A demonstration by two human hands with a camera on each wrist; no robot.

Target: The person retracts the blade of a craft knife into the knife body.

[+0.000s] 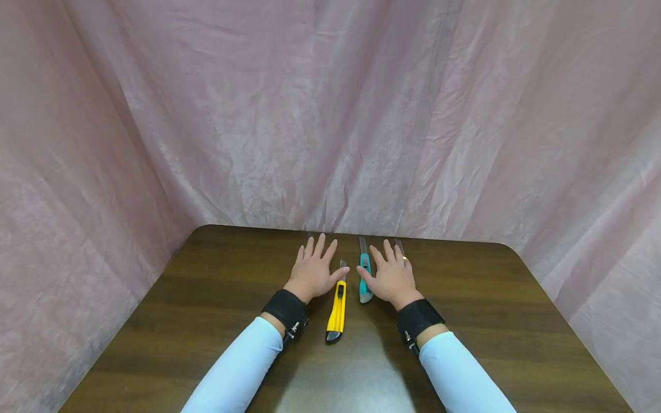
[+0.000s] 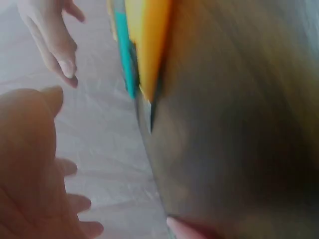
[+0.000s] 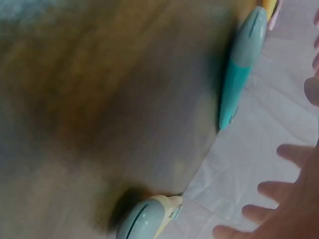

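My left hand [image 1: 312, 274] hovers over the far part of the table, fingers spread and holding nothing. Opposite it, my right hand [image 1: 391, 279] also has spread fingers and nothing in its grasp. Between them lies a yellow utility knife [image 1: 337, 310] with a black end and its blade out, nearest the left thumb. A teal utility knife [image 1: 365, 267] with a grey end lies by the right thumb, blade extended. Another cutter, grey and cream [image 3: 152, 217], is mostly hidden under the right hand in the head view. A pink object [image 2: 187, 230] shows partly beneath the left hand.
The dark wooden table [image 1: 206, 298] has rounded far corners. A pink curtain [image 1: 330, 115] hangs right behind its far edge and along the sides. Blade tips lie close to that edge.
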